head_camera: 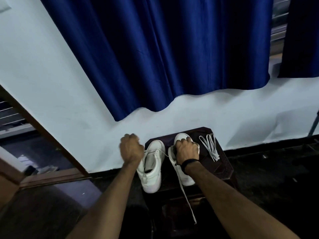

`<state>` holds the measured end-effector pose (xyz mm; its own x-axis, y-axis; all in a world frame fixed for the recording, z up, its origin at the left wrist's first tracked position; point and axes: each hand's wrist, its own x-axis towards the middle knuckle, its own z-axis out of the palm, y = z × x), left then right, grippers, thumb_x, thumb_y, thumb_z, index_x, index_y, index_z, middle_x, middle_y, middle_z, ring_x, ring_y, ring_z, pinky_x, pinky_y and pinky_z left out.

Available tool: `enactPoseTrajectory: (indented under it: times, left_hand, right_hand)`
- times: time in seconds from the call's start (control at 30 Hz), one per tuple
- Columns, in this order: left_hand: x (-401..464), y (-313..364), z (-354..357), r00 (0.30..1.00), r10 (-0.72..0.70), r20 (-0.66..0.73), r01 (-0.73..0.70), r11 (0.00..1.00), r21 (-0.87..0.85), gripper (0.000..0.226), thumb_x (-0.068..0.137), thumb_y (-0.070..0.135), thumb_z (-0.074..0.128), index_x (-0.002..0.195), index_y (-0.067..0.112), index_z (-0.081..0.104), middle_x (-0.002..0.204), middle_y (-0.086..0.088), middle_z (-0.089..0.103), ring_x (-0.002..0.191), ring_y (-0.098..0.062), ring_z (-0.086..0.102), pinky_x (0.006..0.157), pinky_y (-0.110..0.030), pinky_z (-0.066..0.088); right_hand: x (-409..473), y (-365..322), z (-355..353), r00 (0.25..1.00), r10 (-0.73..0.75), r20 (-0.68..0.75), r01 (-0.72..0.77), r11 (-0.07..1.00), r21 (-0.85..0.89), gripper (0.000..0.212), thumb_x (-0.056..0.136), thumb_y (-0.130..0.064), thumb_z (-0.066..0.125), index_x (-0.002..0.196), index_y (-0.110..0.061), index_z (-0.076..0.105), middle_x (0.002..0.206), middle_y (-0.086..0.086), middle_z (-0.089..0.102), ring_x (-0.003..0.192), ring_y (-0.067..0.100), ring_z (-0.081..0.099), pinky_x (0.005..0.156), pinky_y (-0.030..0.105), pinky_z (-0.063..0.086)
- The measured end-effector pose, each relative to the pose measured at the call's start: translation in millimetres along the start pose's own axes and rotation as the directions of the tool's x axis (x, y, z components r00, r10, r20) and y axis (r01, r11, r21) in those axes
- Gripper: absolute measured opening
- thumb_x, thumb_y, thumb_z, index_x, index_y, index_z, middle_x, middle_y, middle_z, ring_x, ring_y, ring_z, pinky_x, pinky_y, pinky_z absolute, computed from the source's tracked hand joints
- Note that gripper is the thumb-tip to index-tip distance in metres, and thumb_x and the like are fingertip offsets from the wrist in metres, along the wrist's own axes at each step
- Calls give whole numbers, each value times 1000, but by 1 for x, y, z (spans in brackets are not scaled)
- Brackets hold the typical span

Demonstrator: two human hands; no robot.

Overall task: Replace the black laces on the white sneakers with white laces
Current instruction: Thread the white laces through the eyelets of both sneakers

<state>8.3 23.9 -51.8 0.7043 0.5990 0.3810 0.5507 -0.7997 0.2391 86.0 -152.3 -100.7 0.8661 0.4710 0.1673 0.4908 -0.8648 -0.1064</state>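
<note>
Two bare forearms rise from the bottom edge of the frame toward a small dark table [222,163] in the lower centre. On it stand two white sneakers side by side, toes toward the pale wall. Above and just left of the left sneaker [152,169], the left hand [132,149] is raised with its fingers curled into a fist; a thin white lace [164,154] runs from that shoe's eyelets toward it, though whether the fingers actually pinch the lace cannot be told. Over the tongue and front of the right sneaker [183,171], the right hand [187,150] grips with fingers curled, hiding most of the upper. A dark band [189,161] circles that wrist. One loose white lace end [188,202] trails from this shoe down over the table's near edge. A bundle of white laces [209,146] lies on the table's right side, just beside the right sneaker. Behind, a deep blue curtain [155,54] fills the upper frame, its hem well above the table. At lower left a brown door frame [43,131] cuts diagonally. Dim light blurs the floor.
</note>
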Motion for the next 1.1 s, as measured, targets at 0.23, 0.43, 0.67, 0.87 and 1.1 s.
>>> enactPoseTrajectory:
  times: [0.23,0.43,0.67,0.87,1.1]
  left_hand:
    - [-11,46,51,757,290,586,-239,957,-164,54,81,60,36,131,42,46,130,-2,63,120,-26,59,100,-40,47]
    - [-31,48,45,933,216,287,-174,971,-165,26,96,31,43,102,21,65,107,-9,69,105,-33,63,83,-41,51]
    - [-24,49,41,991,-102,-82,62,917,-394,22,93,8,44,95,0,64,98,-19,67,96,-38,61,82,-43,48]
    - [-5,19,15,836,-509,-204,368,797,-479,23,90,10,46,99,3,66,103,-20,68,98,-40,61,81,-43,46]
    - [-22,14,17,896,-408,-173,319,866,-385,35,86,20,65,116,5,56,120,-18,53,118,-38,45,99,-47,34]
  right_hand:
    - [-2,3,-9,995,-78,-64,82,995,54,30,97,-30,39,113,-13,59,114,8,63,114,27,55,79,34,47]
    - [18,39,-33,973,-187,-132,175,979,-101,15,71,-21,68,84,-13,69,87,9,68,94,30,57,81,38,41]
    - [5,39,-7,986,138,-97,-107,956,274,38,79,-9,55,117,-9,50,118,13,49,103,35,56,78,40,48]
    - [-1,32,3,956,204,-211,-154,961,232,32,57,2,60,88,-7,61,85,14,59,75,35,60,56,38,49]
    - [1,33,-1,946,39,-321,-27,999,42,17,60,-12,66,77,-15,65,78,5,66,85,29,52,76,40,32]
